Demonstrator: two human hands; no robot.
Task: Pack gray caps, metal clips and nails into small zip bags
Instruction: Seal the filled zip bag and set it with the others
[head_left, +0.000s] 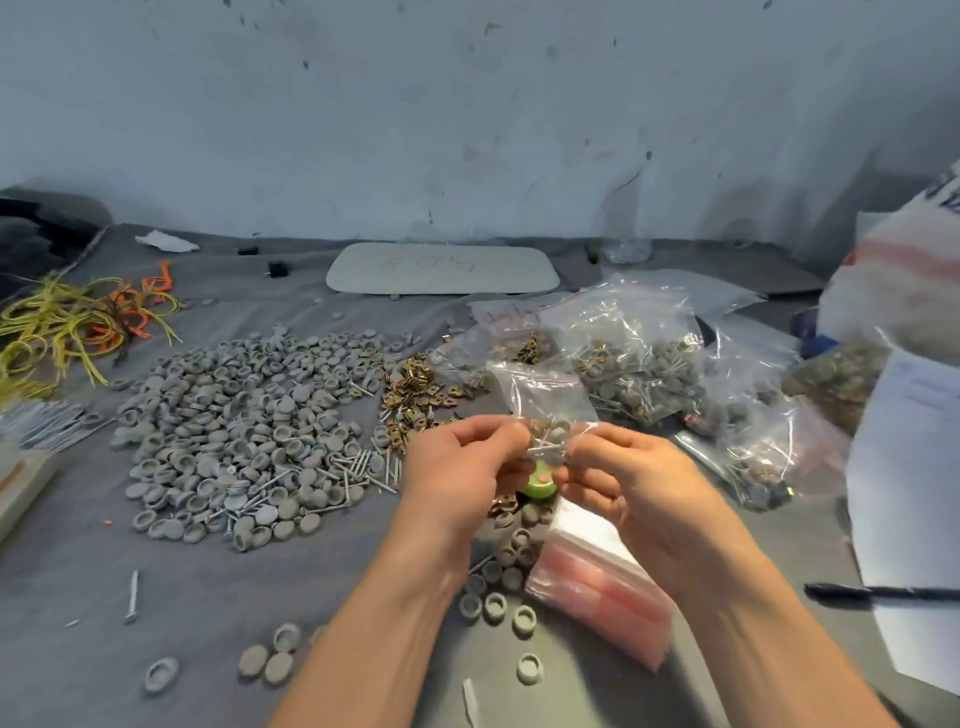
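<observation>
Item: small zip bag, part-filled with nails and caps, raised between both hands, probably so its mouth can be pressed closed. Grip: left hand and right hand, fingertips pinched tight on the bag's two sides. Cap heap and clips left of the grip; filled bags beyond it; empty bags beneath

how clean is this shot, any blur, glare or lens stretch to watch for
Head view: light soft and even, shadows faint; head view: glare streaks the filled bags at right; the sack at far right is blurred and stretched by the wide lens; the small zip bag pinched by left hand and right hand looks soft, its contents not countable.
</observation>
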